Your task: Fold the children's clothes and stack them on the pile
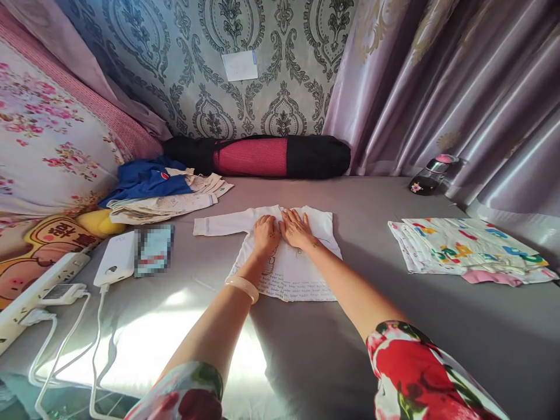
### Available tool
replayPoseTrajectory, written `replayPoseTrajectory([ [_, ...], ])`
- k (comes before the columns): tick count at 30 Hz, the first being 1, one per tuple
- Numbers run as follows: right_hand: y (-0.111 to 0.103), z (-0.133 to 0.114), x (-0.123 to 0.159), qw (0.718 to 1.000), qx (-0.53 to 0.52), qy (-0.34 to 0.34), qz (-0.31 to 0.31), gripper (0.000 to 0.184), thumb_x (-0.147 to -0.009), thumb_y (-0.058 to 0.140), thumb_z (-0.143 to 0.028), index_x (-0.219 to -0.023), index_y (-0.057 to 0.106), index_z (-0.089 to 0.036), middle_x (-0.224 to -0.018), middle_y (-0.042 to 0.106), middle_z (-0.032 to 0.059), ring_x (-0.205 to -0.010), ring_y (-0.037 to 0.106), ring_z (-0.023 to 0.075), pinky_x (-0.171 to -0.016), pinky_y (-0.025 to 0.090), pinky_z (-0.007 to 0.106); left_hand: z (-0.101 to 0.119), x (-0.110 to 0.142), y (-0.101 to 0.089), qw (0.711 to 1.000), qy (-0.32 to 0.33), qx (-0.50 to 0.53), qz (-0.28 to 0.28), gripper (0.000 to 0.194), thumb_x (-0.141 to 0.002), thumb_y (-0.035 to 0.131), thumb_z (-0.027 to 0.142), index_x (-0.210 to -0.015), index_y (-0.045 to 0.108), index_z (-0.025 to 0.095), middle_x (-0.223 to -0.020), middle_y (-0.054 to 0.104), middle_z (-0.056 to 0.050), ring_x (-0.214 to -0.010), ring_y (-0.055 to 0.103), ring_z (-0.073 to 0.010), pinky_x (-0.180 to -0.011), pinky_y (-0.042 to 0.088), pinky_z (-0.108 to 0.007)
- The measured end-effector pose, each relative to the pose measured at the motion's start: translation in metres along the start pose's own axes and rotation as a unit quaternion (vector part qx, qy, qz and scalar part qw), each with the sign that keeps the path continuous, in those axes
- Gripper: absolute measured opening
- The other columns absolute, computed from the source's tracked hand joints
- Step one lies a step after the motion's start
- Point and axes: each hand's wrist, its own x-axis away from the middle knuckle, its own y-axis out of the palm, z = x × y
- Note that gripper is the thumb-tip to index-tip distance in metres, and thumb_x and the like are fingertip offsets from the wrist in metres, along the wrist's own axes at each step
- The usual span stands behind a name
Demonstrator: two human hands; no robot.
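Note:
A small white long-sleeved baby shirt (pixel 306 271) lies spread on the grey sheet, with rows of printed lettering near its hem and a line drawing on its front. One sleeve (pixel 221 224) stretches out to the left; on the right no sleeve sticks out. My left hand (pixel 266 234) rests on the upper chest of the shirt, its fingers slightly bent and pointing away from me. Beside it, my right hand (pixel 298 229) presses flat on the cloth with fingers spread. Both hands lie close together near the neckline, partly covering the print.
Folded patterned cloths (pixel 468 248) lie at right, below a dark bottle (pixel 431 175). At left are piled clothes (pixel 153 186), a white power bank (pixel 116 259), a blurred packet (pixel 154 251), and a power strip (pixel 44 297) with cables. A black-and-red roll (pixel 251 156) lies along the wall.

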Motion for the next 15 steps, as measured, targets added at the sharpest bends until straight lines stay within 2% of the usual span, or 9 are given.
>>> replayPoseTrajectory([
  [6, -0.005, -0.003, -0.002, 1.0, -0.008, 0.002, -0.011, 0.059, -0.101, 0.019, -0.036, -0.154, 0.031, -0.013, -0.163, 0.025, 0.0094, -0.149, 0.018, 0.0271, -0.12, 0.009, 0.056, 0.003, 0.002, -0.002, 0.999, -0.027, -0.033, 0.017, 0.023, -0.082, 0.048, 0.009, -0.099, 0.061, 0.018, -0.113, 0.067, -0.014, -0.114, 0.06, -0.0287, -0.104, 0.042, -0.045],
  [11, -0.008, -0.008, -0.009, 1.0, -0.003, -0.003, 0.01, 0.054, -0.1, 0.023, -0.031, -0.148, 0.04, -0.012, -0.158, 0.035, 0.0134, -0.146, 0.026, 0.0274, -0.119, 0.011, 0.057, 0.0, 0.0, -0.001, 0.999, -0.05, 0.001, 0.011, 0.031, -0.079, 0.047, 0.006, -0.105, 0.059, 0.017, -0.117, 0.066, -0.015, -0.116, 0.059, -0.0291, -0.105, 0.043, -0.045],
  [15, -0.006, -0.013, -0.017, 1.0, -0.001, -0.018, 0.012, 0.055, -0.101, 0.021, -0.03, -0.151, 0.034, -0.011, -0.162, 0.026, 0.0116, -0.149, 0.018, 0.0267, -0.12, 0.009, 0.055, -0.005, -0.002, 0.0, 0.997, -0.055, 0.048, 0.028, 0.038, -0.078, 0.047, 0.005, -0.113, 0.058, 0.016, -0.121, 0.064, -0.015, -0.12, 0.057, -0.0288, -0.109, 0.042, -0.046],
])
